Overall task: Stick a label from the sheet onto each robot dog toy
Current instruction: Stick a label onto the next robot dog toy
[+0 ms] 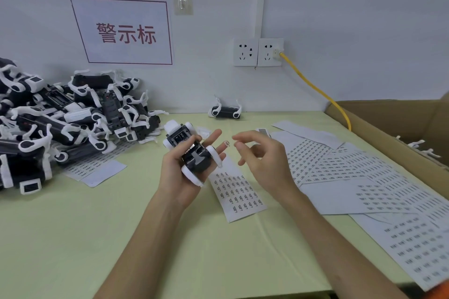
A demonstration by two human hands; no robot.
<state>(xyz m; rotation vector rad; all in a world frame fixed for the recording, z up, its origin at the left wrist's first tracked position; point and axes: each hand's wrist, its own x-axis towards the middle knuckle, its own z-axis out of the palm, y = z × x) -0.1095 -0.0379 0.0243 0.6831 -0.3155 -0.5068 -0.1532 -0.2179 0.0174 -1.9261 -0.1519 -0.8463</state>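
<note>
— Tell me where we stand at the bench.

— Pale green table (73, 226), white wall behind. The left hand (179, 172) grips a robot dog toy (192, 153) belly-up over the middle of the table, thumb curled across it, two fingers sticking out straight with a tiny label (227, 143) on one fingertip.

— And the other hand?

— The right hand (262, 155) hovers just beside, fingers loosely bent, holding nothing. A label sheet (237, 194) lies right under the hands; more sheets (364, 177) fan out to the right.

— The room?

— A pile of toys (60, 116) heaped on the left, one lone toy (226, 111) against the wall. A red-lettered sign (124, 31), a hook (182, 3), twin sockets (258, 52) with a yellow cable (315, 90) running toward a cardboard box (393, 124) on the right.
</note>
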